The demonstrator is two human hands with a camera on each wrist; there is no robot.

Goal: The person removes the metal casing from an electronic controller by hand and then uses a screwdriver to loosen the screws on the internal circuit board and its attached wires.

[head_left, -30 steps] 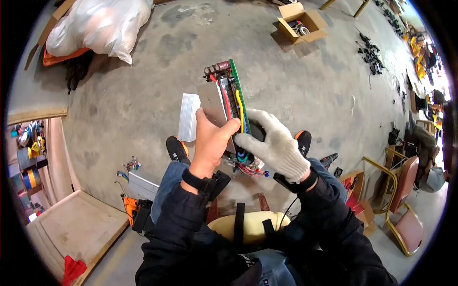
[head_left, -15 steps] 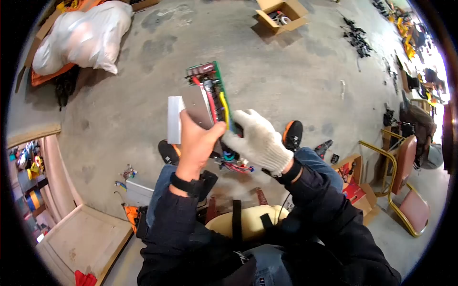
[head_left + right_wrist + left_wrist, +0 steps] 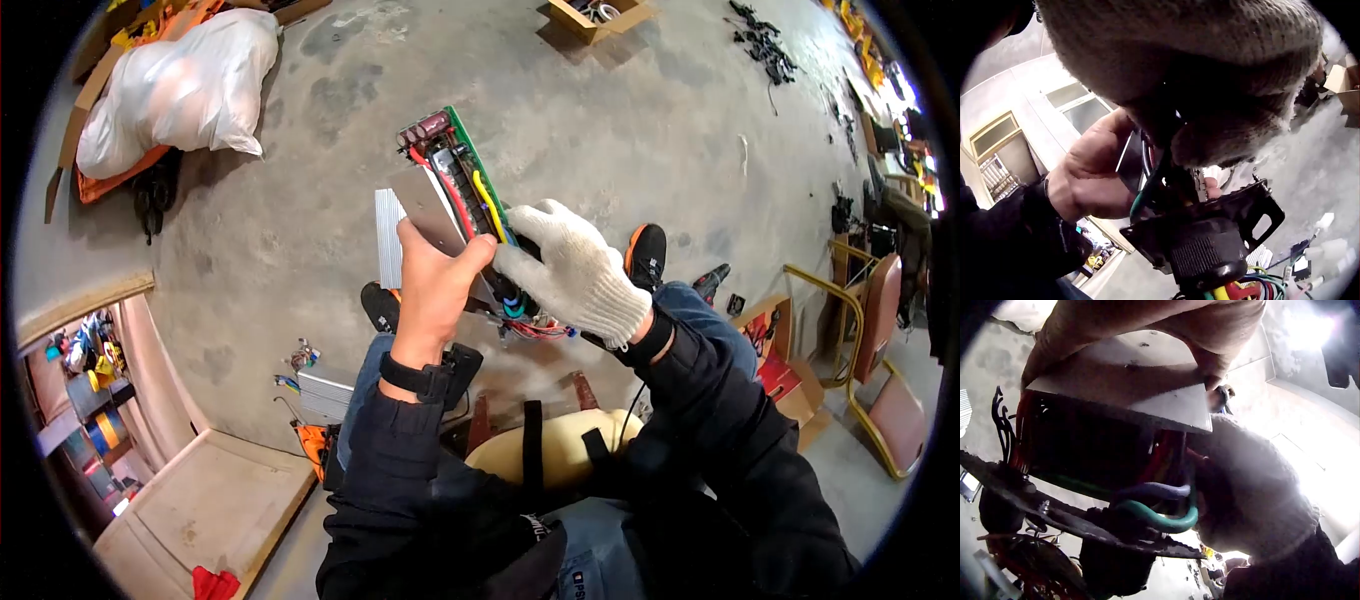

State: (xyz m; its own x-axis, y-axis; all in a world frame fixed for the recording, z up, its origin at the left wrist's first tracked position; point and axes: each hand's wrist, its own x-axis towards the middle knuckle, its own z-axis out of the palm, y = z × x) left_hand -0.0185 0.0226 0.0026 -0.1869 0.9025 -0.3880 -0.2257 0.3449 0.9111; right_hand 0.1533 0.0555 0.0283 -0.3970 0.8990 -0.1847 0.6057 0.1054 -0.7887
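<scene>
Up between both hands is an electronic circuit board assembly with a green board edge, brown capacitors, red and yellow wires and a flat grey metal plate. My bare left hand grips it by the plate, thumb along the wire side. My right hand, in a white knit glove, holds the board side near the lower end, thumb and fingers around it. In the left wrist view a green wire loops out beside the glove. A black end bracket hangs below the glove in the right wrist view.
A ribbed silver panel shows just left of my left hand. On the concrete floor are a cardboard box, a white bag and black parts. A chair stands at the right, a wooden-edged board at lower left.
The assembly's upper end leans further left than a second ago. The gloved hand's fingers have shifted along the board side. My left hand keeps its hold, while the head view has moved slightly.
</scene>
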